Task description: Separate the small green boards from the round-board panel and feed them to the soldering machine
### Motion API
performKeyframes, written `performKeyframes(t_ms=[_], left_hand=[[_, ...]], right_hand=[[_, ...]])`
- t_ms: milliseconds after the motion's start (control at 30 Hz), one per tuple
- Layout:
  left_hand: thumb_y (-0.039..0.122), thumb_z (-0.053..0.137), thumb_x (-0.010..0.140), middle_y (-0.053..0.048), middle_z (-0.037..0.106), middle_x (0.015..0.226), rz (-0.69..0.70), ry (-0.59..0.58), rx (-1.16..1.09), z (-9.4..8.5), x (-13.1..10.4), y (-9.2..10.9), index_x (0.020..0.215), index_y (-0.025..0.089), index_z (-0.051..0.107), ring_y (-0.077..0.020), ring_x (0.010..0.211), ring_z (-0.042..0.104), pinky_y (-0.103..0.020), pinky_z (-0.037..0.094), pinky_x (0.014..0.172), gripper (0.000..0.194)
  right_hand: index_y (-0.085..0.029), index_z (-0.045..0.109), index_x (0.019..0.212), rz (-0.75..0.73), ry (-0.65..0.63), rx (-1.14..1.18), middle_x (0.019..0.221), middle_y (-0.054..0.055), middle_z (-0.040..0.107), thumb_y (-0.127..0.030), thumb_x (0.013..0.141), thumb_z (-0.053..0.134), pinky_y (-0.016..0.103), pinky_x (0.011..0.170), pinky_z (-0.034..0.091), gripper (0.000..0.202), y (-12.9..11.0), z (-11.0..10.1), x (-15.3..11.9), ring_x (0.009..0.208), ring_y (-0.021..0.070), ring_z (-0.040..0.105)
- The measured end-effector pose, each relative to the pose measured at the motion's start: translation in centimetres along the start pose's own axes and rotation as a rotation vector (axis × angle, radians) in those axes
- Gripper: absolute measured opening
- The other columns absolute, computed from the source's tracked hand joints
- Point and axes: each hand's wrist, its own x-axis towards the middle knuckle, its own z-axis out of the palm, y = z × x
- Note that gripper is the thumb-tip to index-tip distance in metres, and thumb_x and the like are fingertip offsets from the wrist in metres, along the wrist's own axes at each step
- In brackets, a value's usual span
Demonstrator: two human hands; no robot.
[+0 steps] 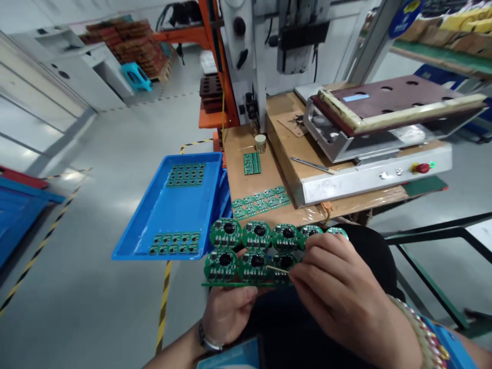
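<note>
A green panel of round circuit boards (257, 232), in two rows with a black blob on each board, is held up close to me. My left hand (230, 312) grips its lower edge from beneath, thumb in front and the other fingers partly hidden behind it. Pinched in my right hand (338, 282) is a thin pale stick (277, 268), its tip at a board in the lower row. The right hand covers the panel's right end. On the wooden table beyond lie another panel of round boards (261, 201) and a small rectangular circuit board (252, 164).
A blue tray (169, 205) with several board panels stands at the left. A small round container (260, 143) sits at the back of the table. At the right is a machine bed (369, 177) with a red button, a framed brown plate (392, 100) and tweezers (312, 164).
</note>
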Motion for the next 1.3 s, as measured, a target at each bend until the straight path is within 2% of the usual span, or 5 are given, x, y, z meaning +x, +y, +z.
performKeyframes(t_ms=[167, 333, 533, 1100, 1300], left_hand=[[0.008, 0.071, 0.062, -0.002, 0.074, 0.097, -0.026, 0.064, -0.003, 0.12, -0.19, 0.03, 0.096, 0.025, 0.070, -0.0238, 0.091, 0.066, -0.039, 0.052, 0.082, 0.039], [0.007, 0.070, 0.063, 0.001, 0.074, 0.094, -0.023, 0.003, -0.006, 0.31, 0.07, 0.20, 0.100, 0.026, 0.069, -0.0224, 0.088, 0.066, -0.034, 0.054, 0.076, 0.042], [0.007, 0.071, 0.061, 0.002, 0.074, 0.091, 0.004, 0.022, 0.021, 0.34, 0.15, 0.36, 0.108, 0.029, 0.065, -0.0246, 0.088, 0.067, -0.035, 0.056, 0.075, 0.052], [0.008, 0.072, 0.060, 0.001, 0.074, 0.094, -0.032, 0.030, 0.004, 0.35, -0.05, 0.44, 0.111, 0.028, 0.064, -0.0231, 0.089, 0.066, -0.036, 0.054, 0.080, 0.055], [0.009, 0.069, 0.065, 0.000, 0.074, 0.096, -0.023, 0.003, 0.019, 0.14, -0.04, 0.28, 0.107, 0.028, 0.066, -0.0245, 0.089, 0.066, -0.038, 0.053, 0.079, 0.047]], right_hand=[[-0.015, 0.061, 0.076, 0.001, 0.026, -0.005, 0.065, 0.003, 0.054, -0.008, 0.080, 0.054, 0.034, 0.071, 0.038, 0.010, 0.04, -0.14, 0.31, 0.077, 0.0165, 0.046], [-0.014, 0.061, 0.077, -0.010, 0.014, 0.001, 0.067, 0.003, 0.055, -0.007, 0.080, 0.055, 0.034, 0.071, 0.038, 0.010, -0.14, -0.05, 0.38, 0.078, 0.0168, 0.046], [-0.016, 0.061, 0.079, -0.019, 0.026, -0.007, 0.067, 0.002, 0.055, -0.007, 0.080, 0.054, 0.033, 0.072, 0.038, 0.011, -0.18, -0.14, 0.50, 0.078, 0.0168, 0.047], [-0.016, 0.062, 0.078, -0.013, 0.026, -0.017, 0.066, 0.002, 0.056, -0.008, 0.080, 0.054, 0.033, 0.072, 0.039, 0.011, -0.26, -0.14, 0.47, 0.078, 0.0167, 0.048], [-0.016, 0.061, 0.076, -0.011, 0.029, -0.028, 0.065, 0.001, 0.055, -0.009, 0.081, 0.052, 0.032, 0.070, 0.039, 0.013, -0.23, -0.06, 0.51, 0.076, 0.0159, 0.049]])
